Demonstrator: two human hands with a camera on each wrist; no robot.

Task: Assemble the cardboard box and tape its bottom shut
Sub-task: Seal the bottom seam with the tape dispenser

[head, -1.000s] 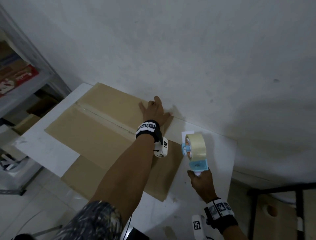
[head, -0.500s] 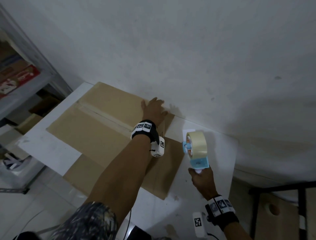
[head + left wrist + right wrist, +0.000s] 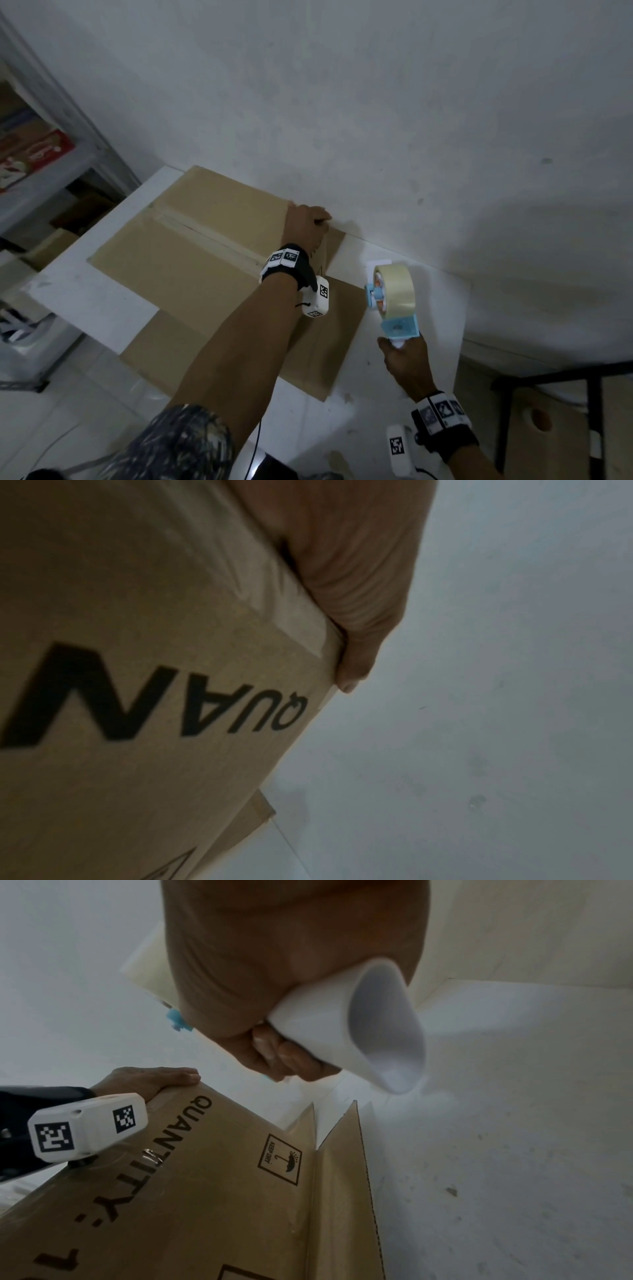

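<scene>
A plain grey-white wall [image 3: 376, 102] is seen behind the white table [image 3: 428, 308]. At nine o'clock a metal shelf [image 3: 51, 178] is stocked; pale floor tiles [image 3: 51, 428] are seen below.

Brown cardboard box [image 3: 191, 274] upside down, taped seam [image 3: 209, 236] across its bottom.

A white rectangular table [image 3: 85, 294] stood pushed against a plain pale plastered wall [image 3: 376, 102]. Left of the table rose a grey metal shelving rack [image 3: 68, 164], and on its shelf lay a red-and-white printed carton [image 3: 30, 161]. Below that shelf, beside the table's left edge, brown cardboard packages [image 3: 51, 243] sat in shadow. Right of the table stood a black metal frame [image 3: 582, 377], with a light wooden panel with a round hole [image 3: 541, 421] just behind it.
</scene>
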